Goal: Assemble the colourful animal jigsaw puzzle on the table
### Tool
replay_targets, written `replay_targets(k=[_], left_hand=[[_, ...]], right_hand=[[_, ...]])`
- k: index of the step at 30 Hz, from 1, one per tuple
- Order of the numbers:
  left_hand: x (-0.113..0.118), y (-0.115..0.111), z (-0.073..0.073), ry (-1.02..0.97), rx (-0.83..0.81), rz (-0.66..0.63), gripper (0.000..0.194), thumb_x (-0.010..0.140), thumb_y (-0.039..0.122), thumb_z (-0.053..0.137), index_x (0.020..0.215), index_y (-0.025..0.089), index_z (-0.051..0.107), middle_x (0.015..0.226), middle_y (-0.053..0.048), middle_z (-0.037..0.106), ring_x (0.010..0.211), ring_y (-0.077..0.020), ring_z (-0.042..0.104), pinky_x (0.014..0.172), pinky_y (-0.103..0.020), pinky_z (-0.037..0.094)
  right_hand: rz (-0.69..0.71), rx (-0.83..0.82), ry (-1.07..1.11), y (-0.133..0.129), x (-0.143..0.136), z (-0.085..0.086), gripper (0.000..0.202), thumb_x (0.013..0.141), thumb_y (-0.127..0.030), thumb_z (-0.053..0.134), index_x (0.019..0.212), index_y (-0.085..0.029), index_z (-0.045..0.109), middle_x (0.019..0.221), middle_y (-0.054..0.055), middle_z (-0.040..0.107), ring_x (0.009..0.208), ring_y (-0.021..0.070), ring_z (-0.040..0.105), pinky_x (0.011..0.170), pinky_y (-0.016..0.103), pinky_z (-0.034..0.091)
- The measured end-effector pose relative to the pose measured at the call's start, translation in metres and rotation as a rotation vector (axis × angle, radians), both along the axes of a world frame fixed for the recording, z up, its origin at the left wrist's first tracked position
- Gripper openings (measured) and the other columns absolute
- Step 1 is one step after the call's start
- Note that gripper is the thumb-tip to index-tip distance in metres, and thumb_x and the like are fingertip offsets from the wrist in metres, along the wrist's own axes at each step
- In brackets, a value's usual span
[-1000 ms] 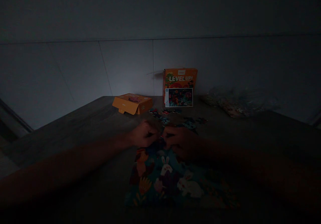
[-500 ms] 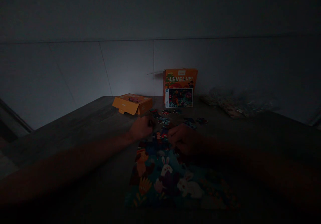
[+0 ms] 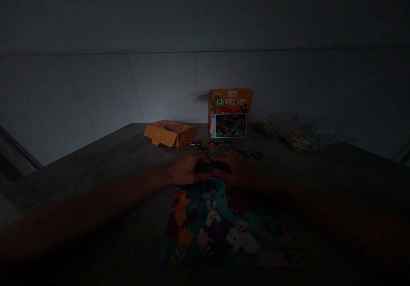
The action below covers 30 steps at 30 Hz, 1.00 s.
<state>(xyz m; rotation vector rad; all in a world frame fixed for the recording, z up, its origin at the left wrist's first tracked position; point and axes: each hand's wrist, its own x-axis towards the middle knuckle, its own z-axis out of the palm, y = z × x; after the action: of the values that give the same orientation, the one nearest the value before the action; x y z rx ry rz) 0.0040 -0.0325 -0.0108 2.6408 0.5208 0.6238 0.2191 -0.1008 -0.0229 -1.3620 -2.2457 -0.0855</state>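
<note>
Both hands meet just beyond the top edge of a partly assembled jigsaw puzzle [image 3: 218, 234], which shows rabbits, flowers and an orange animal. My left hand [image 3: 187, 169] curls in from the left, thumb low and fingers above. Opposite it, my right hand [image 3: 235, 168] mirrors the grip. Between the fingertips are dark puzzle pieces [image 3: 209, 167], largely covered; darkness hides how many there are and whether they are joined. More loose puzzle pieces [image 3: 219, 143] lie behind the hands, with a few others [image 3: 257, 154] to the right.
An orange "LEVEL UP!" box [image 3: 231, 101] stands against the wall with a picture card [image 3: 229, 126] leaning on it. An opened orange box [image 3: 169, 132] lies to its left. Clear plastic bags [image 3: 304, 134] sit at the back right of the grey table [image 3: 121, 158].
My left hand has moved right and slightly down, and my right hand has shifted slightly up. Their fingertips now come together over the pieces that lay visible between them.
</note>
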Motion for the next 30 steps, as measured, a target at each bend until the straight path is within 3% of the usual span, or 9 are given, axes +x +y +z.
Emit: replay_targets(k=[3, 5, 9, 13, 17, 22, 26, 30], left_hand=[[0.001, 0.006, -0.005, -0.136, -0.229, 0.136, 0.031, 0.070, 0.029, 0.074, 0.093, 0.016, 0.057, 0.082, -0.002, 0.063, 0.075, -0.0201, 0.060, 0.068, -0.031, 0.049], [0.002, 0.014, -0.009, -0.266, -0.336, 0.219, 0.025, 0.070, 0.023, 0.070, 0.088, 0.017, 0.053, 0.077, 0.000, 0.060, 0.071, -0.0181, 0.059, 0.065, -0.029, 0.049], [0.002, 0.031, -0.012, -0.411, -0.368, 0.339, 0.018, 0.074, 0.019, 0.061, 0.088, 0.017, 0.049, 0.079, -0.001, 0.060, 0.075, -0.0175, 0.061, 0.068, -0.028, 0.049], [-0.001, 0.034, -0.010, -0.440, -0.373, 0.399, 0.019, 0.074, 0.023, 0.062, 0.089, 0.015, 0.055, 0.074, 0.000, 0.060, 0.072, -0.0180, 0.060, 0.062, -0.027, 0.047], [-0.001, 0.028, -0.006, -0.423, -0.375, 0.399, 0.027, 0.073, 0.031, 0.067, 0.093, 0.014, 0.061, 0.068, 0.000, 0.060, 0.065, -0.0176, 0.058, 0.057, -0.026, 0.043], [0.000, 0.023, -0.003, -0.409, -0.385, 0.373, 0.032, 0.073, 0.035, 0.071, 0.095, 0.014, 0.060, 0.063, 0.002, 0.060, 0.057, -0.0150, 0.054, 0.052, -0.024, 0.039], [0.002, 0.021, -0.004, -0.466, -0.407, 0.353, 0.035, 0.073, 0.033, 0.072, 0.097, 0.017, 0.052, 0.069, 0.002, 0.062, 0.060, -0.0140, 0.057, 0.053, -0.023, 0.040], [0.002, 0.013, -0.003, -0.397, -0.473, 0.134, 0.030, 0.076, 0.033, 0.073, 0.091, 0.017, 0.053, 0.061, 0.005, 0.060, 0.056, -0.0123, 0.056, 0.053, -0.021, 0.040]], right_hand=[[-0.079, -0.028, 0.015, -0.003, 0.000, 0.003, 0.031, 0.083, -0.025, 0.061, 0.111, -0.013, 0.068, 0.111, 0.015, 0.066, 0.106, 0.0293, 0.057, 0.093, 0.046, 0.045], [-0.118, -0.045, 0.026, -0.004, -0.001, 0.005, 0.027, 0.082, -0.021, 0.060, 0.107, -0.014, 0.070, 0.107, 0.014, 0.066, 0.104, 0.0296, 0.057, 0.091, 0.046, 0.045], [-0.176, -0.020, 0.090, -0.005, 0.000, 0.005, 0.026, 0.079, -0.018, 0.061, 0.105, -0.016, 0.067, 0.105, 0.014, 0.066, 0.101, 0.0315, 0.059, 0.088, 0.047, 0.045], [-0.175, 0.010, 0.171, -0.006, 0.002, 0.003, 0.040, 0.078, -0.015, 0.060, 0.118, -0.019, 0.058, 0.097, 0.009, 0.068, 0.089, 0.0250, 0.062, 0.076, 0.036, 0.048], [-0.179, 0.019, 0.275, -0.007, 0.002, 0.004, 0.031, 0.081, -0.019, 0.058, 0.112, -0.018, 0.059, 0.079, 0.004, 0.064, 0.069, 0.0186, 0.059, 0.061, 0.028, 0.044], [-0.218, 0.078, 0.305, -0.005, 0.001, 0.004, 0.009, 0.084, -0.024, 0.056, 0.087, -0.019, 0.063, 0.071, 0.002, 0.063, 0.064, 0.0164, 0.055, 0.058, 0.027, 0.039], [-0.247, 0.073, 0.389, -0.001, 0.004, 0.003, 0.016, 0.085, -0.028, 0.057, 0.072, -0.020, 0.062, 0.068, 0.003, 0.064, 0.061, 0.0169, 0.056, 0.056, 0.028, 0.039], [-0.273, 0.101, 0.481, 0.002, 0.008, 0.006, 0.025, 0.091, -0.032, 0.048, 0.078, -0.019, 0.065, 0.074, 0.005, 0.068, 0.067, 0.0197, 0.061, 0.058, 0.030, 0.043]])
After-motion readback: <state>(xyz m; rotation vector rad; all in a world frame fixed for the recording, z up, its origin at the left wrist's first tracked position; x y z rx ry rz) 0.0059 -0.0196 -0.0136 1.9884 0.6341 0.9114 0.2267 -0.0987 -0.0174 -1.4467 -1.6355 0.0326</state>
